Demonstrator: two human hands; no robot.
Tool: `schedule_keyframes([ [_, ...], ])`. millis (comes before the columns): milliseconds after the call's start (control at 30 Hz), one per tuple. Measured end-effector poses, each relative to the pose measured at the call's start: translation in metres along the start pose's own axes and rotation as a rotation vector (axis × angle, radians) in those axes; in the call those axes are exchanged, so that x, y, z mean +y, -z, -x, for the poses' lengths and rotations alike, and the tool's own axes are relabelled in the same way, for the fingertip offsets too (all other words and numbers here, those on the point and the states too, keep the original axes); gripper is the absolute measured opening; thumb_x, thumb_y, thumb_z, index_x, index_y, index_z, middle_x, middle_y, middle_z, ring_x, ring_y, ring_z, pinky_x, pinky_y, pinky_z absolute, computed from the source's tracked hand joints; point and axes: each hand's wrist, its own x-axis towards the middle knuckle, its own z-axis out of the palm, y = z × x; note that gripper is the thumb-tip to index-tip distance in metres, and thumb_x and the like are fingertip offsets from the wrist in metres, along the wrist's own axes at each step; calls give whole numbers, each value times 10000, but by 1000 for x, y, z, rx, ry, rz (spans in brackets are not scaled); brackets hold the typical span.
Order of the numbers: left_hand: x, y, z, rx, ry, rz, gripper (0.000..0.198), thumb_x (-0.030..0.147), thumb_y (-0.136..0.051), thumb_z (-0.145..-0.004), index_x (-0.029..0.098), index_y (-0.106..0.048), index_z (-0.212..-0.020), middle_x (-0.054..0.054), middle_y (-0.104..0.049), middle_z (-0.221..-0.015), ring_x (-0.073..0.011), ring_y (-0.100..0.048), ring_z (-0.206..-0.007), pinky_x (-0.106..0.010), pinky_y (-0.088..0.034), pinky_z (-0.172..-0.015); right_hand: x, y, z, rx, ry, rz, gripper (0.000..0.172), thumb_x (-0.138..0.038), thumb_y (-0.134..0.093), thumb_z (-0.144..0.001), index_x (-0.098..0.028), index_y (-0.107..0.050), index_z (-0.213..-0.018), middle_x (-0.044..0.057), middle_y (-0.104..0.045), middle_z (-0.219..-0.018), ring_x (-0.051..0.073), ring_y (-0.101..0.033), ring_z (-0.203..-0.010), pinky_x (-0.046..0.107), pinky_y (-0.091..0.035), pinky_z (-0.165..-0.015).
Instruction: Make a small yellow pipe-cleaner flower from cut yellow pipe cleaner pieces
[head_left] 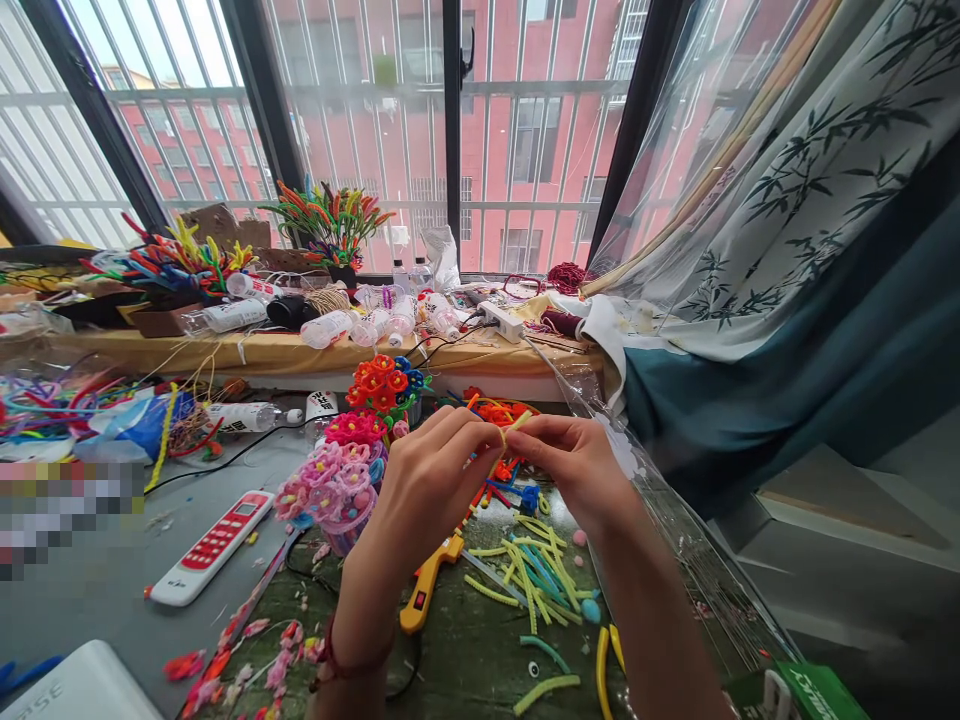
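Both my hands meet above the work table, fingertips pinched close together. Between them is a short yellow-green pipe cleaner piece (pixel 519 422). My left hand (pixel 442 465) grips one end, its fingers curled round so that part is hidden. My right hand (pixel 581 465) pinches the other end between thumb and index finger. Below them lies a loose pile of cut yellow-green and teal pipe cleaner pieces (pixel 536 570). A yellow hot glue gun (pixel 431 585) rests on the table beside my left wrist.
Pink pipe cleaner flowers (pixel 330 485) and red ones (pixel 379 382) stand left of my hands. A red and white remote (pixel 214 545) lies further left. Plastic bottles (pixel 330 328) and a power strip (pixel 501 320) crowd the windowsill. A green box (pixel 817 690) is at the lower right.
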Motion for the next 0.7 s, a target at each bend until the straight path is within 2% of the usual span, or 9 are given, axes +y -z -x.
schedule_keyframes([
  [133,-1,1,1,4,21,-7,70,155,-561,-957,177,-571,-892,-27,-642,-819,-151,-577,-760,-276,-462,-689,4,3,0,-24,1,-1,143,-336,-873,-650,-221,-795,-685,29,-755,-687,162,-669,-637,291,-543,-652],
  [333,-3,0,1,12,74,-12,71,169,-549,-957,187,-568,-890,-34,-655,-841,-150,-600,-766,-266,-466,-691,5,4,-1,-46,2,-5,165,-361,-876,-649,-225,-799,-701,31,-757,-722,164,-665,-660,305,-530,-676],
  [533,-3,-2,4,4,137,13,30,175,-582,-944,186,-575,-917,18,-670,-748,-108,-614,-619,-208,-447,-578,7,4,-3,-99,-3,-46,156,-353,-870,-669,-232,-801,-740,34,-762,-763,179,-685,-744,323,-540,-768],
  [700,-4,-3,4,42,113,59,59,135,-591,-921,188,-590,-895,14,-694,-750,-107,-633,-611,-204,-481,-602,10,5,-4,-83,-21,-6,173,-330,-889,-630,-225,-793,-728,32,-759,-766,167,-668,-703,285,-535,-653],
])
